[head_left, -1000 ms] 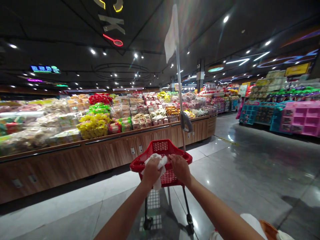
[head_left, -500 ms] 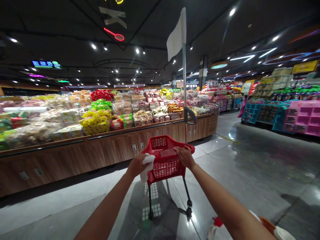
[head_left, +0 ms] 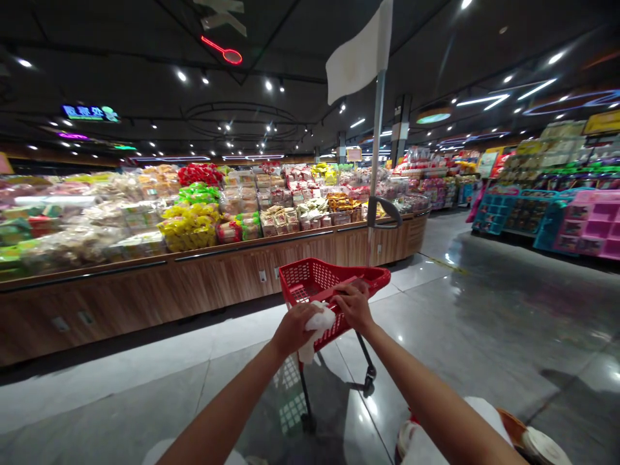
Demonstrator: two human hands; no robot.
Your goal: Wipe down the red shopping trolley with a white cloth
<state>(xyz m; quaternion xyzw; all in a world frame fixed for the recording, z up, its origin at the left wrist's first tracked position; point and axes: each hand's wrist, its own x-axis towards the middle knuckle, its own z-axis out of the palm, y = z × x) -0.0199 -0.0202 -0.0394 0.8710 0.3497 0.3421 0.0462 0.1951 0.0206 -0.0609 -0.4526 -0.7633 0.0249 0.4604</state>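
A small red shopping cart [head_left: 380, 278] with a mesh basket stands in front of me, turned at an angle. My right hand [head_left: 356, 307] is closed over its handlebar. In my left hand [head_left: 292, 330] a crumpled white cloth [head_left: 321, 318] is gripped at the handlebar's left end; whether it is fabric or paper I cannot make out. From behind the basket rises a metal pole [head_left: 378, 139] bearing a white flag [head_left: 359, 61] and a dark looped grip [head_left: 386, 214]. The fingertips of my left hand are partly hidden by the cloth.
Beyond the cart runs a long wooden display counter [head_left: 217, 278] heaped with packaged snacks [head_left: 191, 226]. Blue racks [head_left: 508, 210] and a pink rack [head_left: 588, 226] stand on the right. Grey glossy floor [head_left: 484, 310] surrounds the cart.
The cart has swivelled, its handle now slanting from lower left to upper right. My left hand and the cloth have moved right, closer to my right hand. Flag and pole have shifted right in view.
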